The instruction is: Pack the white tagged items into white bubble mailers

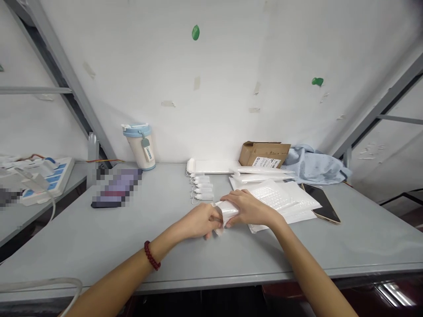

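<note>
Between my two hands, low over the middle of the table, is a white bubble mailer point(228, 210) with its open end toward the left. My right hand point(250, 208) is wrapped over the mailer, thumb below and fingers above. At the open end, my left hand point(200, 220) is closed, with its fingertips partly inside the mouth; anything else in those fingers is hidden. Just beyond the left hand lie several small white tubes point(202, 187) with cord loops, in a row. More white bubble mailers point(284, 198) are piled under and beside my right forearm.
At the back stand a cream tumbler point(140, 147) with a blue lid and an opened cardboard box point(264, 154). A long white package point(211, 166), light-blue cloth point(315, 165), dark phone point(320, 202) and purple phone point(117, 188) lie around. A power strip point(62, 178) is far left.
</note>
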`<state>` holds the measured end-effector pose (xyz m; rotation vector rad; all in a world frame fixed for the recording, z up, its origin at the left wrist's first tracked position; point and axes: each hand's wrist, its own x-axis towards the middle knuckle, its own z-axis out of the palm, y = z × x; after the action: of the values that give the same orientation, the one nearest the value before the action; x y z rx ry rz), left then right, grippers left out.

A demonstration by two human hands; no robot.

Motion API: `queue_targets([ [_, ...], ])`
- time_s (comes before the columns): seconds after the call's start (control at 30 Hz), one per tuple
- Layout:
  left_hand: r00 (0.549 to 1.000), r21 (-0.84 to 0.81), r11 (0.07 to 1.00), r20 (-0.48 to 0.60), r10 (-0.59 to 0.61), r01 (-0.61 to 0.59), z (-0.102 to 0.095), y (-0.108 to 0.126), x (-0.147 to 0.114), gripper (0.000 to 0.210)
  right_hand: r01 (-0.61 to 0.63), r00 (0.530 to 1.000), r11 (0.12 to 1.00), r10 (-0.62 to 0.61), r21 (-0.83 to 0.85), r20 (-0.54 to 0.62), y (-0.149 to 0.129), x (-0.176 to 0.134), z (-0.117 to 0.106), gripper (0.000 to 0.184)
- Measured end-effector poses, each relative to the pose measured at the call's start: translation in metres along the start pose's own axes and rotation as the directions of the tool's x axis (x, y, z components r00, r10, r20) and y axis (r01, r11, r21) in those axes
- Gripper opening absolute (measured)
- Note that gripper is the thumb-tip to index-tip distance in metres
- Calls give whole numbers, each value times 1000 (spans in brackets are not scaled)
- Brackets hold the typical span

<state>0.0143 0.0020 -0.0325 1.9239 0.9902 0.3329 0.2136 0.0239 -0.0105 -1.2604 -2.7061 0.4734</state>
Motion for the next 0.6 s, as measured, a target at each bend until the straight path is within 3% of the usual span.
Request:
queue_targets([
  [0.37,971,158,986,-241,-14,53,15,3,8,23,-24,999,1000,24,-10,28,-1,-1,1,62],
  [0.5,959,198,978,-282,-14,72,-15,6,0,30,-35,999,999,35,25,22,-1,-1,0,60],
  [0.6,902,193,962,-420,-98,194,-50,1,-9,32,-42,999,998,41,41,27,-2,-1,-1,60],
])
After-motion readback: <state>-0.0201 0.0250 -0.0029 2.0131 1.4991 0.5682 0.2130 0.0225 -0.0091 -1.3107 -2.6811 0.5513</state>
